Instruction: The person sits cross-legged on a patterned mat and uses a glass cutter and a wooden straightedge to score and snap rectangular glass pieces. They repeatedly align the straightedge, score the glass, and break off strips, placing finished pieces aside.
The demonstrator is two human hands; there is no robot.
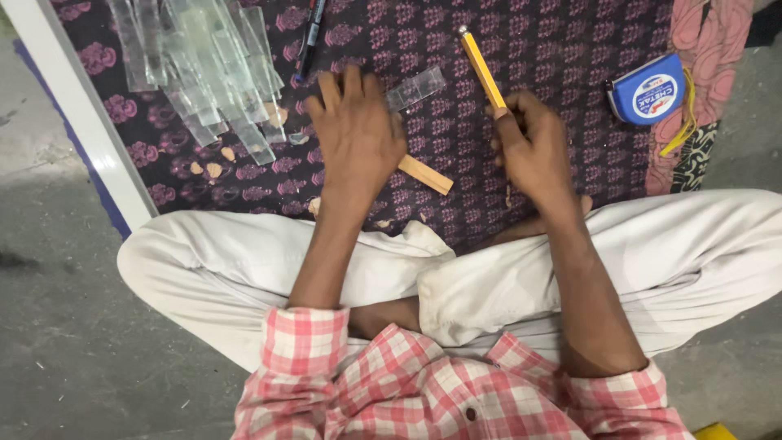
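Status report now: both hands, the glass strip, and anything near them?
Left hand flat on glass strip and wooden stick. Right hand grips yellow tool. Glass pile left, clear of hands.

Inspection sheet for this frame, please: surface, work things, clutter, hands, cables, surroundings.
Surface: dark floral cloth spread on a grey floor.
Work things: clear glass strip and wooden stick under the left hand; yellow-handled tool.
Clutter: pile of glass strips, pen, blue tape measure, small wood chips.
Hands: left hand pressed flat on strip and stick; right hand gripping the tool.
Cables: nothing seen.
Surroundings: white frame bar at left; person sits cross-legged.
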